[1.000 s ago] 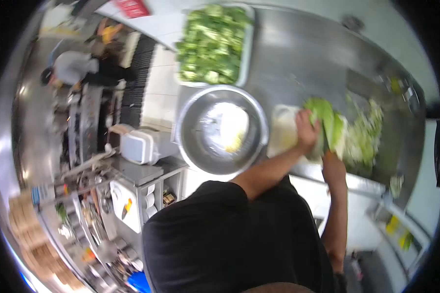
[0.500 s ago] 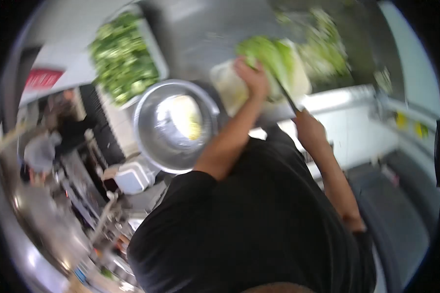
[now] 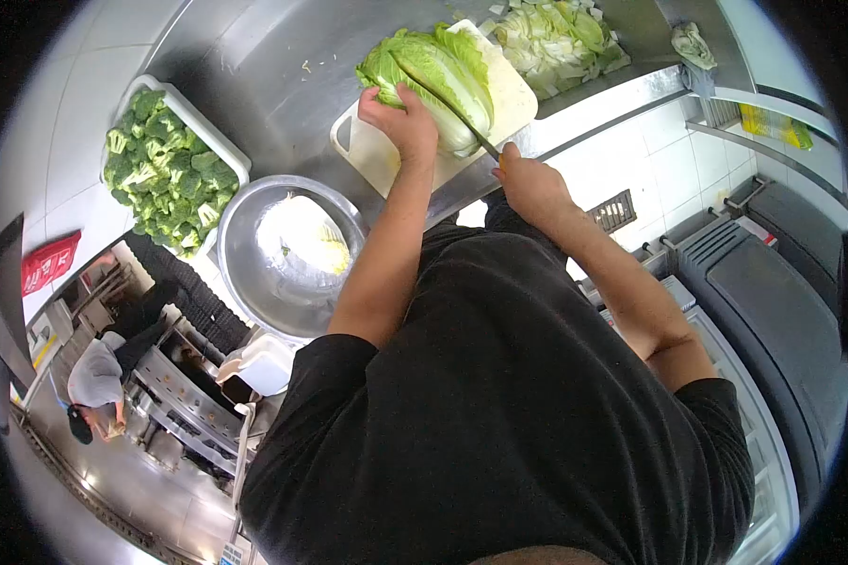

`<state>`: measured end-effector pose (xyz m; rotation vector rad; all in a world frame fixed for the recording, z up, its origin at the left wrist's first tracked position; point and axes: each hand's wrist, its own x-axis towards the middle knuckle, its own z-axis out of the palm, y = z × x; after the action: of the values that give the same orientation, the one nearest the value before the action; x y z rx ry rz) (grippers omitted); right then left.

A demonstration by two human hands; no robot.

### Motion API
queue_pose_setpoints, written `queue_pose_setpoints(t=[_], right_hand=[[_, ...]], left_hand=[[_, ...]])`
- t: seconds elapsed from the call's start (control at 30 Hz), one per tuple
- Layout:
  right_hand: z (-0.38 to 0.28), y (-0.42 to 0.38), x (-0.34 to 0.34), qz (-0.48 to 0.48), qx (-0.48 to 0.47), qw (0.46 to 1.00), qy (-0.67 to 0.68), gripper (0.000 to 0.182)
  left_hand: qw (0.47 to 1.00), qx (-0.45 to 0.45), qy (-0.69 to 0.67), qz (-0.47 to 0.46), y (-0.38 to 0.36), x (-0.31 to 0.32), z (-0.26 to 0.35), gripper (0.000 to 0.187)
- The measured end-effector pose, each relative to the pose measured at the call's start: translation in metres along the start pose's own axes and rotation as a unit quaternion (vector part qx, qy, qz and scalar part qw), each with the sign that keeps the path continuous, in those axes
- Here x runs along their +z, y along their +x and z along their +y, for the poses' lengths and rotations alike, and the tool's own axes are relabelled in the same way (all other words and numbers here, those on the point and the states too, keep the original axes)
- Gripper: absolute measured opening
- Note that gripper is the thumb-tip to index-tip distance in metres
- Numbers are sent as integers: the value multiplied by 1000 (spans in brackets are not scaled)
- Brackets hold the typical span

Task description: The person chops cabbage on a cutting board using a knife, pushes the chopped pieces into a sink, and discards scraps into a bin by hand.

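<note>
- The cabbage (image 3: 433,71) lay on a white board (image 3: 377,155) at the table's (image 3: 283,56) near edge, just in front of the person.
- The board's near corner reached almost to that edge; bare steel stayed open beyond the board toward the far side of the table.
- A heap of cut leaves (image 3: 556,33) filled the table to the right of the board, close to it.
- To the left, a steel bowl (image 3: 254,273) sat near the board, and a tray (image 3: 174,104) of broccoli (image 3: 165,174) lay past the bowl, so little free room was left on that side.
- The left hand (image 3: 400,118) pressed on the cabbage's near side, fingers curled down over the leaves.
- The right hand (image 3: 532,184) hung just off the table's edge, fingers closed round the handle of a knife (image 3: 471,132) whose blade lay into the cabbage.
- Compared with half a second before, the view had swung and cleared; both hands kept their places on cabbage and knife, and the blade remained in the head.
- The cabbage's long axis ran along the board from its far left corner toward the near right; which end was the stem could not be told.
- The knife's blade lay nearly along that same axis.
</note>
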<state>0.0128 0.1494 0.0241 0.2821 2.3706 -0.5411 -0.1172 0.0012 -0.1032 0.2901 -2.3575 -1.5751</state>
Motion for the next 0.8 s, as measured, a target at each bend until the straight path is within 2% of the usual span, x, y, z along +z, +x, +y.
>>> queue_pose_setpoints(t=[0.2, 0.4, 0.53, 0.63, 0.67, 0.77, 0.8], right_hand=[[-6, 28, 19, 9, -11, 999, 32, 25], [-1, 49, 65, 42, 24, 997, 67, 24], [3, 49, 65, 14, 18, 997, 74, 27], [9, 58, 77, 26, 26, 998, 55, 29], [9, 53, 74, 26, 22, 997, 65, 29], [5, 44, 64, 23, 12, 996, 87, 30], [8, 42, 65, 19, 16, 996, 90, 30]], left_hand=[[1000, 1, 1, -12, -2, -1, -3, 44], [999, -7, 20, -33, -1, -8, -6, 46], [997, -22, -27, -72, 4, -14, -12, 53], [990, -93, -73, -73, -9, -28, 18, 72], [984, -147, 0, -102, -17, -39, 53, 100], [964, -179, -49, -188, -42, -32, 17, 119], [965, -182, -1, -189, -43, -31, 20, 127]])
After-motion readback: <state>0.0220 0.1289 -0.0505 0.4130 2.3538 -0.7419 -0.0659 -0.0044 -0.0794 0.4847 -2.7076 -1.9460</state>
